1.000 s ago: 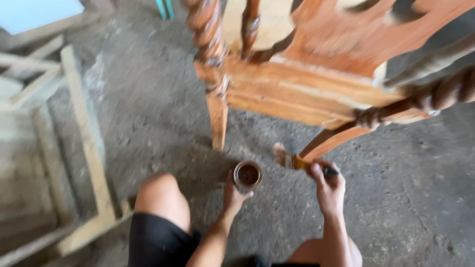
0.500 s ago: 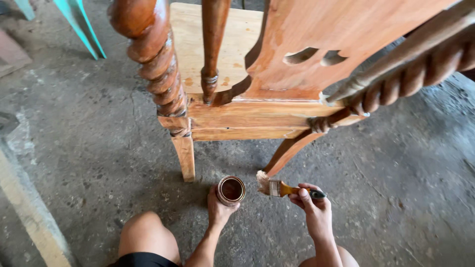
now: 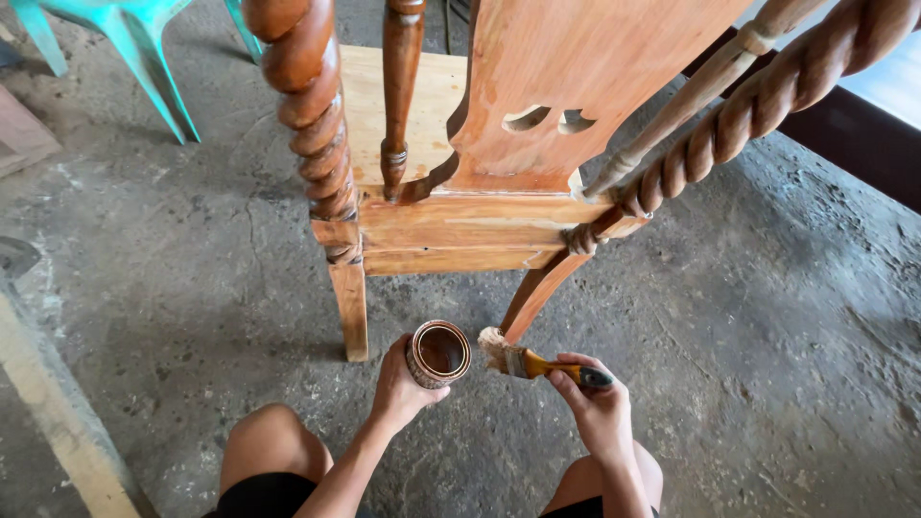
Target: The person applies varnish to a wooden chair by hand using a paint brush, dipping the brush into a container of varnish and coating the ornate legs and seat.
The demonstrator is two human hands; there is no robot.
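Note:
My left hand (image 3: 398, 384) grips a small round can (image 3: 439, 353) with dark brown liquid inside, held low over the concrete floor. My right hand (image 3: 595, 408) holds a paintbrush (image 3: 532, 363) by its yellow handle; the pale bristles point left and touch the foot of the wooden chair's right back leg (image 3: 532, 297). The chair (image 3: 460, 221) is reddish brown, with twisted spiral posts and a carved back splat, and it stands right in front of me. My bare knees show at the bottom edge.
A turquoise plastic chair's legs (image 3: 144, 67) stand at the upper left. A pale wooden plank (image 3: 58, 412) runs along the lower left. A dark board (image 3: 844, 134) lies at the upper right on the rough grey concrete floor (image 3: 787, 336).
The view has tilted up and shifted, bringing the chair closer and larger. The brush has stayed at the right back leg's foot and the can has stayed beside it.

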